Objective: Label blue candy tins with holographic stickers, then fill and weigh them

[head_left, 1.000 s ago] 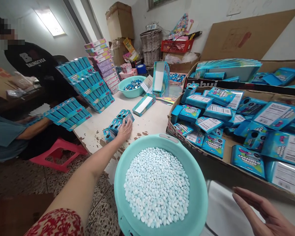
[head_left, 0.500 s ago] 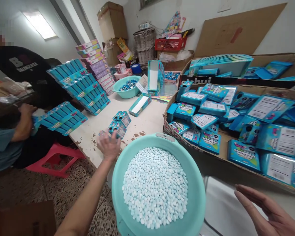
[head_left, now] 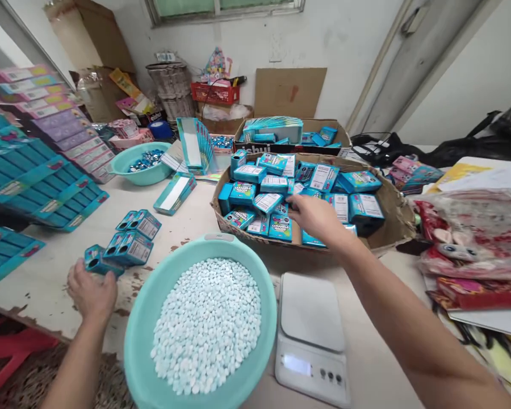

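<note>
My left hand (head_left: pixel 91 292) is closed around the near end of a small blue candy box (head_left: pixel 97 260) on the table. Beside that box stands a cluster of similar blue boxes (head_left: pixel 132 247), their dark round openings facing left. My right hand (head_left: pixel 313 215) reaches into a cardboard carton (head_left: pixel 394 218) full of blue candy boxes (head_left: pixel 280 227). Its fingers stretch out slightly apart among them, with nothing visibly gripped. Between my arms sits a turquoise basin (head_left: pixel 133 329) holding many pale blue and white candies (head_left: pixel 208 324).
A white digital scale (head_left: pixel 310 312) with a lit display lies right of the basin. Filled display trays (head_left: pixel 46 182) are stacked at left. Behind are a smaller turquoise bowl (head_left: pixel 140 177), upright folded trays (head_left: pixel 193 147) and a second carton (head_left: pixel 344 133). Plastic-wrapped packages (head_left: pixel 472 244) lie at right.
The view has swung right. My right hand has moved from beside the scale into the carton. My left hand has brought a blue box up against the cluster.
</note>
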Demonstrator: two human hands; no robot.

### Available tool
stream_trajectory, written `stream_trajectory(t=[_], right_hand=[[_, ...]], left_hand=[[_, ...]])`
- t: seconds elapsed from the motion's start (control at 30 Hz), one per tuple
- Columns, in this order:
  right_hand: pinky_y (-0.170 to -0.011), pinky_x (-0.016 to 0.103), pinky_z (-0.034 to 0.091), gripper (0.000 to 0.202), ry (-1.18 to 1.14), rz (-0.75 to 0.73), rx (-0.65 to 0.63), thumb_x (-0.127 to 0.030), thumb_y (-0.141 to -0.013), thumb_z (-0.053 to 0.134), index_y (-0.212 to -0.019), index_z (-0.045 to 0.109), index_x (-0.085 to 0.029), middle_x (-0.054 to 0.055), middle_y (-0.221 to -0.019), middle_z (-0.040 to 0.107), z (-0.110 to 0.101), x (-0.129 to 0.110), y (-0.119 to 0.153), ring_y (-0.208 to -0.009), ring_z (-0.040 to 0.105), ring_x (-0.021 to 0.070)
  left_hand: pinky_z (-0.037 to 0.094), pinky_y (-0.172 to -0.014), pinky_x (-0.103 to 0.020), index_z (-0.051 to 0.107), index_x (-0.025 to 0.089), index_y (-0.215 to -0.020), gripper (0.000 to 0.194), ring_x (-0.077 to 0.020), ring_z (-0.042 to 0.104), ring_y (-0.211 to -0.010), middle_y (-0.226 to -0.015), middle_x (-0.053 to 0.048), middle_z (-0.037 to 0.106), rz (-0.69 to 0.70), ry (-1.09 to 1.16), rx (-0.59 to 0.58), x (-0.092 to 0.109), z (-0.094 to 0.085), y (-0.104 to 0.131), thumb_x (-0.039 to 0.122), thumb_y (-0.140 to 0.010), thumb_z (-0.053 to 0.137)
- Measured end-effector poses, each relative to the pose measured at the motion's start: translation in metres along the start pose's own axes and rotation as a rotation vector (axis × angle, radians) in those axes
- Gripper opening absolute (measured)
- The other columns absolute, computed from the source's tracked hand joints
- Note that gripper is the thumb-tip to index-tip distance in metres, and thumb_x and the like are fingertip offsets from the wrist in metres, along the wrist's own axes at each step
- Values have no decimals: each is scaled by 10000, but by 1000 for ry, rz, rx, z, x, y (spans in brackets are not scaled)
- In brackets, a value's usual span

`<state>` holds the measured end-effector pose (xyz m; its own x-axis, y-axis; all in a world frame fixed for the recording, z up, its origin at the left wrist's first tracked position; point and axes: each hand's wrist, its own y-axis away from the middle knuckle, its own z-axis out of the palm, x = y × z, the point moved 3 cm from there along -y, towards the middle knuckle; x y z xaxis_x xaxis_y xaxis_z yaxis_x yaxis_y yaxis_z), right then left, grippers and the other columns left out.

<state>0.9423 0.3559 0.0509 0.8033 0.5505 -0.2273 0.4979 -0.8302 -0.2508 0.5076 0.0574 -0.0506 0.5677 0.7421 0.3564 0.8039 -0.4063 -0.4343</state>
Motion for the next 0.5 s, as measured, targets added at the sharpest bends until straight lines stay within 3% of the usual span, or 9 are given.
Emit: stream_trajectory(t=[0.07,0.13,0.2,0.27,0.33,0.4,0.5], right_hand=[[-676,300,464,400,121,-202,-89,-148,-803,564,-1196,586,-212,107,-1108,656,11,-12,-30,-918,631,254],[-739,296,458,464,174,-400,-231,-98,-792,564,-1241,564,-212,115,-1223,597,33,-22,-55,-1025,586,258],[-811,312,451,480,192,-462,-333,-146,-798,601,-1267,551,-235,106,-1279,558,55,-27,-77,-1084,548,264],[-838,341,450,560,214,-419,-348,-232,-770,670,-1309,517,-230,131,-1293,533,71,-29,-96,-1114,526,294],[-823,362,455,651,238,-366,-359,-315,-716,732,-1318,511,-203,156,-1249,550,79,-32,-111,-1093,537,322],[-807,371,456,670,251,-338,-419,-372,-682,757,-1290,540,-194,145,-1181,592,81,-35,-121,-1047,560,324],[-826,406,446,654,273,-290,-455,-436,-661,763,-1245,573,-212,139,-1194,582,77,-39,-128,-1091,527,350]], left_hand=[[420,-999,-559,338,228,-1336,590,-365,442,-1262,-1403,-94,446,-6,51,126,20,-20,17,415,-794,477],[522,-875,-457,467,175,-1228,479,-298,603,-1044,-1248,-116,568,49,175,145,47,-35,40,406,-807,473],[519,-875,-389,522,162,-1171,421,-232,638,-937,-1112,-100,643,258,266,-47,77,-42,65,423,-855,426],[467,-954,-359,537,183,-1204,438,-220,609,-1050,-1177,-94,637,535,208,-466,104,-39,94,444,-882,392],[392,-1032,-380,496,174,-1299,524,-258,491,-1239,-1349,-122,530,687,14,-823,117,-36,122,470,-874,415],[336,-1056,-458,421,141,-1383,637,-334,354,-1340,-1452,-173,397,675,-230,-975,121,-35,140,498,-856,446],[355,-968,-563,372,133,-1423,723,-437,350,-1299,-1403,-239,418,577,-447,-983,128,-40,155,566,-846,418]])
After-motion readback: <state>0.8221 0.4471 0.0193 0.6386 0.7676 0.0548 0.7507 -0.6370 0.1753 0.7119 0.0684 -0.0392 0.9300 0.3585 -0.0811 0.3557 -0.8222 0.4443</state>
